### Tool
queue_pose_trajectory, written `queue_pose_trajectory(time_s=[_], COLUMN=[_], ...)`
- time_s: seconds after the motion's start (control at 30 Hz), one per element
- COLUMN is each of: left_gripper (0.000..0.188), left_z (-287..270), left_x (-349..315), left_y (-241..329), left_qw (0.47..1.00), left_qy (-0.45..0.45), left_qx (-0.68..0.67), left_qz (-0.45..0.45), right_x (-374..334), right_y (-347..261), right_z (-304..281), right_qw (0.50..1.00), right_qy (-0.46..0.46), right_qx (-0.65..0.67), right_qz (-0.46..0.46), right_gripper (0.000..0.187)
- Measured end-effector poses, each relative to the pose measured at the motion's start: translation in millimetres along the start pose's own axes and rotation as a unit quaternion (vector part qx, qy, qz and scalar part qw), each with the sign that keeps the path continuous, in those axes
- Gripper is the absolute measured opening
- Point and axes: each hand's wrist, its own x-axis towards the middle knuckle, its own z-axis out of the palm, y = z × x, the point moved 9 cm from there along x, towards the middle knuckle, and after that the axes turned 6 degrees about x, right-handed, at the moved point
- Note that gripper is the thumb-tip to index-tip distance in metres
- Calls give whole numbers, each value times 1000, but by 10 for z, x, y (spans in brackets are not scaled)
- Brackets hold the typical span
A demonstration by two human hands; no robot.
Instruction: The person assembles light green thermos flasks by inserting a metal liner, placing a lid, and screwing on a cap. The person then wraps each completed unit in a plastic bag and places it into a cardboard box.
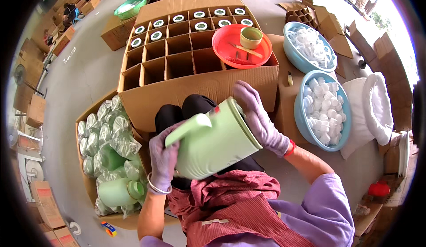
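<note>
A pale green plastic jug (217,147) is tilted on its side above my lap, its handle toward the left and its wide dark-edged end toward the right. My left hand (163,156), in a thin mauve glove, is closed on the jug at its handle side. My gloved right hand (261,116) lies flat along the wide end, fingers stretched out; its thumb is hidden. Left of my legs, a carton (84,171) holds green jug bodies in clear plastic bags, and an unbagged green bottle-like liner (120,193) lies on top.
Ahead stands a large divided carton (199,87) with white-rimmed round tops in its far cells. A red basin (222,53) with a green cup (251,37) rests on it. At right are blue basins of white rings (309,47) and caps (324,109), beside a white sack (361,113).
</note>
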Motion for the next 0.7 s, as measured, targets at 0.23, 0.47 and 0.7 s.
queue_pose_trajectory(time_s=[0.23, 0.47, 0.7], left_gripper=[25, 28, 30], left_z=[297, 293, -8], left_x=[-226, -194, 199], left_y=[778, 699, -247], left_qw=[837, 869, 985], left_qy=[14, 13, 45], left_qx=[385, 358, -123], left_qz=[389, 341, -116], right_x=[-87, -124, 152], right_y=[767, 519, 267], right_z=[319, 381, 122], right_qw=[866, 800, 977], right_qy=[69, 102, -6], right_qx=[392, 470, 185], right_qz=[304, 359, 106], right_gripper=[56, 52, 64])
